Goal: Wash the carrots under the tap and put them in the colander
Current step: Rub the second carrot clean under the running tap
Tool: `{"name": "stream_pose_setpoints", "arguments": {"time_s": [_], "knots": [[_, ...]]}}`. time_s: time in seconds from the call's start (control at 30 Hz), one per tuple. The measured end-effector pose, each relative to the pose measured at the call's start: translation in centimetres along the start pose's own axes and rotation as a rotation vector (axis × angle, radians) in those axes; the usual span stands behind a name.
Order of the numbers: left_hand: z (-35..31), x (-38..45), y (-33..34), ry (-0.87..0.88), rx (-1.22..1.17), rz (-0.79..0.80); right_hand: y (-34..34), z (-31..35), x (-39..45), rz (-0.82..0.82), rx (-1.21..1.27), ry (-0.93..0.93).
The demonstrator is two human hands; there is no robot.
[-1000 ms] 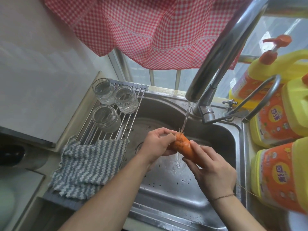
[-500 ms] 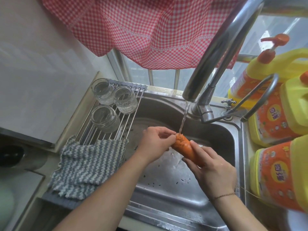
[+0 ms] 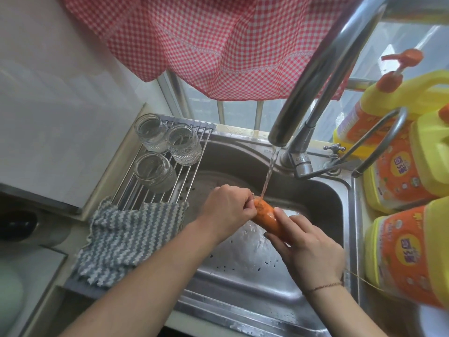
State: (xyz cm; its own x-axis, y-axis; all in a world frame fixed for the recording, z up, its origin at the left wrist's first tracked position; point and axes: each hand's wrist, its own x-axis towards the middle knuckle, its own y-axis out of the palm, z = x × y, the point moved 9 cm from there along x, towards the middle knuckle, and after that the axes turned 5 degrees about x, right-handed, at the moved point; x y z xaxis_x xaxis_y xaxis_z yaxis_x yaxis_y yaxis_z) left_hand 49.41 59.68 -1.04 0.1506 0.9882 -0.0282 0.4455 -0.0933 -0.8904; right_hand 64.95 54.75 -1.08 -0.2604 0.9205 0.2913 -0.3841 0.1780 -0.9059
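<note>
Both hands are on one carrot (image 3: 266,216) over the middle of the sink (image 3: 243,271). Our left hand (image 3: 227,210) curls round its far, thick end, fingers wrapped so the tip of that end just shows beside them. Our right hand (image 3: 308,251) grips the near, narrow end from below and the right, thumb laid along the top. The carrot lies tilted, thick end up toward the tap (image 3: 313,76), and the stream (image 3: 268,173) lands right on that end, beside the left fingers.

So we judge the washing step to be in hand, with this carrot not yet done; only its far end sits under the water. Next we would turn it and slide it along so the rest passes through the stream, keeping both grips firm, since a wet carrot is likely to slip.

After that it belongs in the colander, but we see none here. On the left stand only a rack (image 3: 155,190) with three glasses (image 3: 167,154) and a cloth (image 3: 126,237), so we would have to look elsewhere for it.
</note>
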Motion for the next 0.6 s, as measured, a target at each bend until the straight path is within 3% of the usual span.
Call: {"name": "stream_pose_setpoints", "arguments": {"time_s": [0.3,0.47,0.6], "knots": [[0.2,0.4,1.0,0.131,-0.124,0.139,0.2,-0.9,-0.4,0.027,0.016,0.003],[0.1,0.6,0.7,0.093,-0.061,0.061,-0.3,-0.3,0.0,-0.017,-0.038,-0.057],[0.1,0.5,-0.5,0.022,-0.047,-0.111,-0.1,-0.2,0.6,0.015,-0.007,0.012]]}}
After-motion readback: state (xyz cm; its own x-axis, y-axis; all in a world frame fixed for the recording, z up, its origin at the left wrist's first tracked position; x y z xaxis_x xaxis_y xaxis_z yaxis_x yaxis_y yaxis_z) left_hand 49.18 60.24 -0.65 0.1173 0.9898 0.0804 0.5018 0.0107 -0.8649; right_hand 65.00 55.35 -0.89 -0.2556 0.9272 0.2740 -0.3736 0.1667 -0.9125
